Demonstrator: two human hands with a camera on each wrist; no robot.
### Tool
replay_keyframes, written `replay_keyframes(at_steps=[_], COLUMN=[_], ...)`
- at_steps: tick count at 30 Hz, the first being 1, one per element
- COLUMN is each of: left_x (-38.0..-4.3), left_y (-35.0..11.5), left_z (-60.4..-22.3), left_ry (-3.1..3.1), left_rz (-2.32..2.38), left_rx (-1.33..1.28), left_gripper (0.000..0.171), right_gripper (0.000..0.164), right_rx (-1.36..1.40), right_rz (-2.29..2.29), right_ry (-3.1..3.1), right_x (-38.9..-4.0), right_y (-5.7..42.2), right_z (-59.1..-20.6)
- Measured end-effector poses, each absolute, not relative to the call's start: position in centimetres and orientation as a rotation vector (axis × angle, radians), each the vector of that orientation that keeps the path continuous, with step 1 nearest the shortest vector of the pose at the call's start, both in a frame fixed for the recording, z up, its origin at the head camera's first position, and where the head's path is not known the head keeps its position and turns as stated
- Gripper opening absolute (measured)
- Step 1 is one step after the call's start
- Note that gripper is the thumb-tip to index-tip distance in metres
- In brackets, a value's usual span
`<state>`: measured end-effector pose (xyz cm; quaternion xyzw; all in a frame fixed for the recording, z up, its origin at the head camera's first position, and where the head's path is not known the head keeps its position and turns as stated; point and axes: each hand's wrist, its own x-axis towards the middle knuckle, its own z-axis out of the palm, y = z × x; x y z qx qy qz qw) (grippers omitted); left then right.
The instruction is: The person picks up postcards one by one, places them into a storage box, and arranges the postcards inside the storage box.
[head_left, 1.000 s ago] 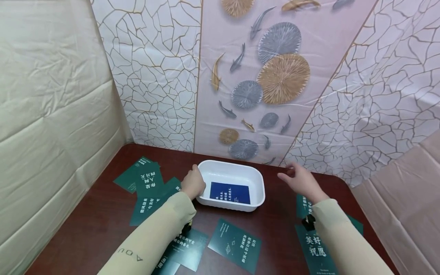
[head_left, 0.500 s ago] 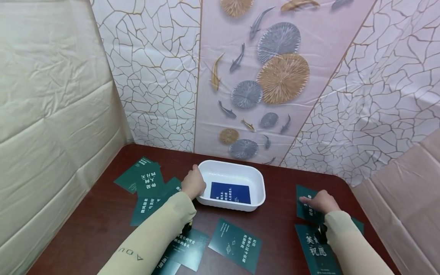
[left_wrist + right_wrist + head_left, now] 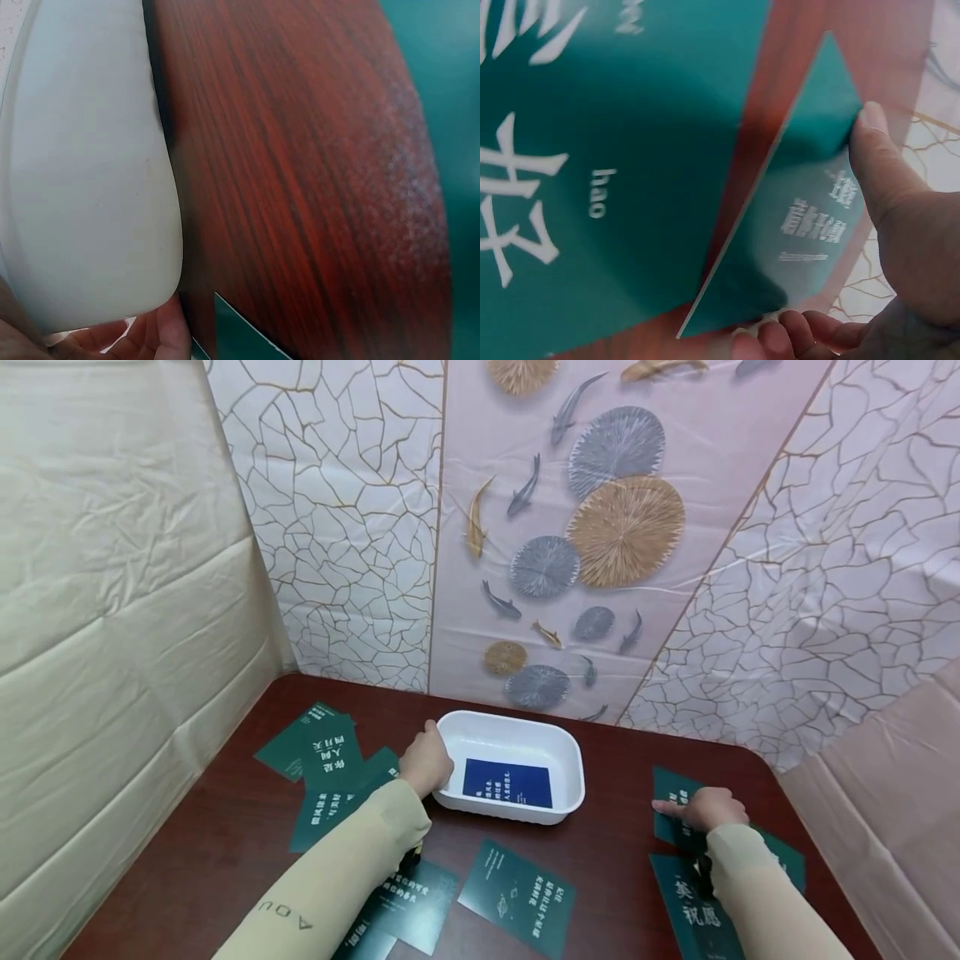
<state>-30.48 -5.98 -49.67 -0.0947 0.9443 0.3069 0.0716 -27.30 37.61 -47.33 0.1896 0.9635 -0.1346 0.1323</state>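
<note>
- Right hand has been moved since a second ago: from beside the white tray to the green card, by the right edge of the table.
- Tray's left rim is gripped by left hand, presumably for steadiness; blue card laid inside.
- Bare strip left between tray and green card.
- Thumb set on green card's left edge, fingers curled at another; whether pinched can't be told.

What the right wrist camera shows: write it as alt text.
A right hand spans a green card with white print on a brown table, thumb on one edge, fingertips by another. A second green card, marked "hao", fills the left.
</note>
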Motion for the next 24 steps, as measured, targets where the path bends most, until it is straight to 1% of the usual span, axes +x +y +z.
replay_keyframes(at_steps=[7, 12, 14, 17, 22, 24], left_x=[-30.4, -30.2, -30.1, -30.0, -30.1, -30.1], left_y=[-6.0, -6.0, -6.1, -6.1, -6.0, -5.9], left_z=[-49.7, -49.5, -49.5, -49.6, -49.5, -49.4], left_ry=[2.853, 2.857, 2.856, 2.860, 2.862, 2.864], left_rz=[0.926, 0.919, 0.917, 0.917, 0.921, 0.926], left_rx=[-0.280, -0.294, -0.292, -0.291, -0.278, -0.278], left_gripper=[0.069, 0.070, 0.070, 0.070, 0.071, 0.072], right_gripper=[0.113, 0.130, 0.133, 0.132, 0.120, 0.120], right_rx=[0.699, 0.842, 0.897, 0.940, 0.984, 0.973], right_rz=[-0.472, -0.597, -0.631, -0.676, -0.689, -0.684], right_ry=[2.737, 2.664, 2.654, 2.648, 2.647, 2.651], right_x=[-28.0, -28.8, -29.0, -28.7, -28.1, -28.2], right_y=[37.4, 37.4, 37.4, 37.0, 36.5, 36.6], right_z=[-47.8, -48.2, -48.4, -48.3, -47.6, -47.5])
